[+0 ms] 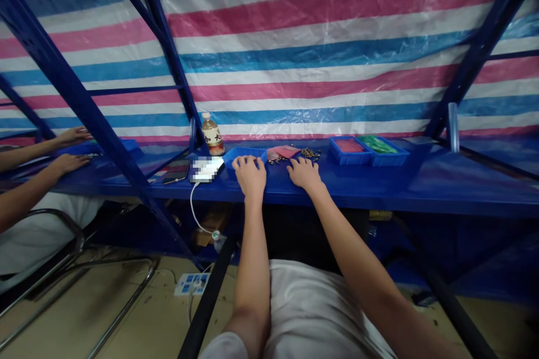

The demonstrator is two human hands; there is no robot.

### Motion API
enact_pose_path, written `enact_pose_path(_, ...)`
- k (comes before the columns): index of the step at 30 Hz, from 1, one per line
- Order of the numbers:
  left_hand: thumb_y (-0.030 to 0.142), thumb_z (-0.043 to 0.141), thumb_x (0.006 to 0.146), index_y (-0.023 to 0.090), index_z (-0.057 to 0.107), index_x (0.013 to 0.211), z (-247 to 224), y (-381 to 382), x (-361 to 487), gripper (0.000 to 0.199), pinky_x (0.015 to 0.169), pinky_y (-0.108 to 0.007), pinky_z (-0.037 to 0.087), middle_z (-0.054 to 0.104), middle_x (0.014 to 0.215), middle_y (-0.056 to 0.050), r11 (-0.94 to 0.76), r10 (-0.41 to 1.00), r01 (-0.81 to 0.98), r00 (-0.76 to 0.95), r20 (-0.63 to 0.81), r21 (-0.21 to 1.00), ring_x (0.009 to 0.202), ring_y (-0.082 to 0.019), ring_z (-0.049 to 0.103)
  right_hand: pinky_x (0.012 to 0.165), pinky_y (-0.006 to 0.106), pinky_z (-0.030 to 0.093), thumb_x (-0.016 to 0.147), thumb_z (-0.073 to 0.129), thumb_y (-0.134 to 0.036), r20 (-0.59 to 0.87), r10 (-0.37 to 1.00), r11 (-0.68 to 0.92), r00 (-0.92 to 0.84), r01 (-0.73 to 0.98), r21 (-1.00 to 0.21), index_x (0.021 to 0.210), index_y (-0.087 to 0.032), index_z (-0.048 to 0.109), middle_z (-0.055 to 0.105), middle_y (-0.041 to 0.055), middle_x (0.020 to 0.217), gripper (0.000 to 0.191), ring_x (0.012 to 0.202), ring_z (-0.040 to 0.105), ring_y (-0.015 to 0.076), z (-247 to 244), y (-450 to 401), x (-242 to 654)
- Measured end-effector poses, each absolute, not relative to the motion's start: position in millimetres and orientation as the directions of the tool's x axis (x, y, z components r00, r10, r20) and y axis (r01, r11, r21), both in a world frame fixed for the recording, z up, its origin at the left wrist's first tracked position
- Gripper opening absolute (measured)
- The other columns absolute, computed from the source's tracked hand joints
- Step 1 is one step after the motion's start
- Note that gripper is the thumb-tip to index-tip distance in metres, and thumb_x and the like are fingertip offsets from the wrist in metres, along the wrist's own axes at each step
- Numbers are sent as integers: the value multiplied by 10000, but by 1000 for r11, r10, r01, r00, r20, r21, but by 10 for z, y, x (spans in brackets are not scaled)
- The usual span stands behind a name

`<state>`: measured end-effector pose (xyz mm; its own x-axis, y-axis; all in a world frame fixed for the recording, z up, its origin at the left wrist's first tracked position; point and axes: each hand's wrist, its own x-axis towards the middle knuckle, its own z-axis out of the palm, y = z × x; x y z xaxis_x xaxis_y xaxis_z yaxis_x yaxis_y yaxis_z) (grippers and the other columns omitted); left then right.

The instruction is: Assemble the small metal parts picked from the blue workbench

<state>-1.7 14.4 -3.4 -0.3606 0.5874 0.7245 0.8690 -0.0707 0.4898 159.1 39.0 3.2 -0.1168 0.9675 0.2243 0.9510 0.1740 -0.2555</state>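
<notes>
My left hand [250, 175] rests at the near edge of a blue tray [236, 152], its fingers bent over the rim; whether it pinches anything there is too small to tell. My right hand [304, 174] lies palm down on the blue table [353, 182], fingertips at the near side of a pile of small brass-coloured parts [310, 153]; anything under the fingertips is hidden. Between the two hands, a little farther back, lie pink pieces [287, 151] with a few small parts beside them.
Two blue bins, one with pink pieces [349, 146] and one with green pieces [378, 145], stand right. A bottle [213, 136], a lit phone [207, 169] with a white cable and a dark phone [176, 171] are left. Beyond a blue post, another person's hands [69, 162] are at the table.
</notes>
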Motion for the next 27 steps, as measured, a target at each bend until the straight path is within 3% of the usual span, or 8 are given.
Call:
enact_pose_path(5, 309, 461, 955, 149, 705, 958, -40, 138, -20, 293, 1078, -504, 395, 626, 1128, -184, -77, 585, 871, -355, 729, 486, 1264, -367, 400, 986, 462, 398, 985, 446, -282, 367, 930, 107, -6, 961, -256, 1239, -161, 651, 518, 198, 1374, 348, 1267, 446, 342, 66, 274, 1624)
enact_pose_path(9, 306, 461, 952, 156, 697, 953, -45, 139, -15, 280, 1089, -504, 386, 620, 1135, -185, -81, 587, 864, -362, 725, 497, 1275, -361, 395, 936, 428, 414, 971, 497, -249, 375, 927, 114, -1, 954, -278, 1141, -196, 677, 580, 166, 1275, 254, 1193, 492, 304, 91, 275, 1657)
enact_pose_path(15, 301, 474, 948, 170, 694, 944, -44, 125, -12, 256, 1085, -492, 379, 618, 1120, -175, -88, 579, 859, -368, 727, 505, 1261, -359, 408, 889, 431, 431, 942, 505, -246, 432, 902, 150, -6, 942, -301, 1044, -172, 698, 600, 179, 1217, 230, 1147, 511, 321, 95, 271, 1663)
enact_pose_path(19, 307, 469, 958, 183, 686, 968, -8, 52, 27, 250, 1100, -476, 351, 628, 1121, -157, -99, 500, 835, -429, 752, 542, 1222, -339, 442, 889, 431, 422, 916, 506, -229, 481, 876, 210, -34, 925, -317, 965, -160, 701, 608, 171, 1187, 213, 1135, 503, 324, 84, 283, 1675)
enact_pose_path(23, 319, 444, 983, 189, 688, 998, 45, -32, 179, 278, 1064, -415, 381, 676, 1073, -126, -225, 470, 817, -386, 794, 531, 1152, -293, 518, 912, 406, 408, 925, 502, -251, 610, 785, 400, -110, 841, -364, 951, -177, 683, 625, 136, 1130, 198, 1100, 510, 289, 35, 256, 1742)
enact_pose_path(27, 370, 485, 976, 205, 702, 912, 67, -38, 400, 279, 839, -311, 486, 711, 845, -56, -485, 656, 667, -150, 740, 565, 833, -203, 633, 929, 375, 408, 961, 478, -287, 754, 649, 556, -106, 743, -374, 974, -183, 657, 639, 114, 1073, 208, 1048, 528, 257, -45, 124, 1820)
